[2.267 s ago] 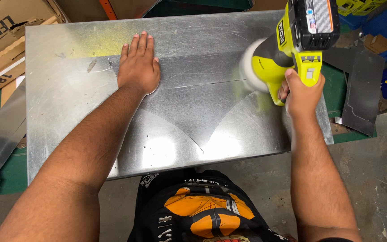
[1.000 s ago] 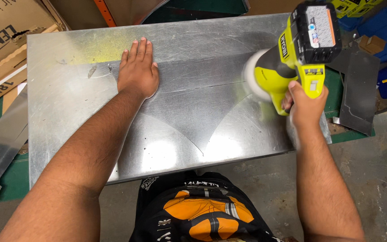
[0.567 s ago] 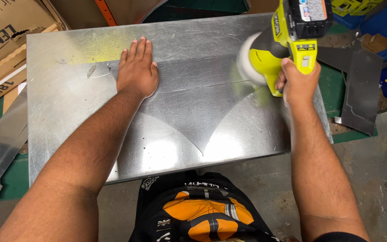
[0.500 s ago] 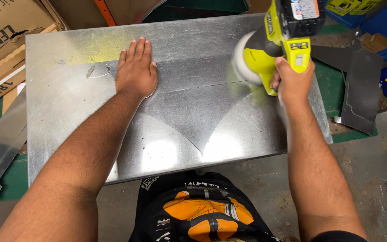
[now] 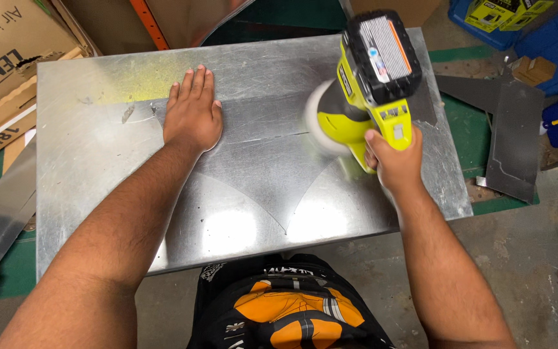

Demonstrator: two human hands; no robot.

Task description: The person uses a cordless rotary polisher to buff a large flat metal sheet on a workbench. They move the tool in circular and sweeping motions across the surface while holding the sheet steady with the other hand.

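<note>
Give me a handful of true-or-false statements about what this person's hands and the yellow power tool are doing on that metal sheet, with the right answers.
1. The left hand lies flat, palm down, on the metal sheet. True.
2. The right hand grips the handle of a yellow cordless polisher. True.
3. The polisher's round white pad is lifted well clear of the sheet. False: it looks pressed against the sheet's surface.
4. Both hands hold the polisher. False: only the right hand does; the left rests on the sheet, apart from the tool.
5. The sheet shows curved polished patches near its close edge. True.
6. Cardboard boxes stand to the right of the sheet. False: they are on the left.
</note>
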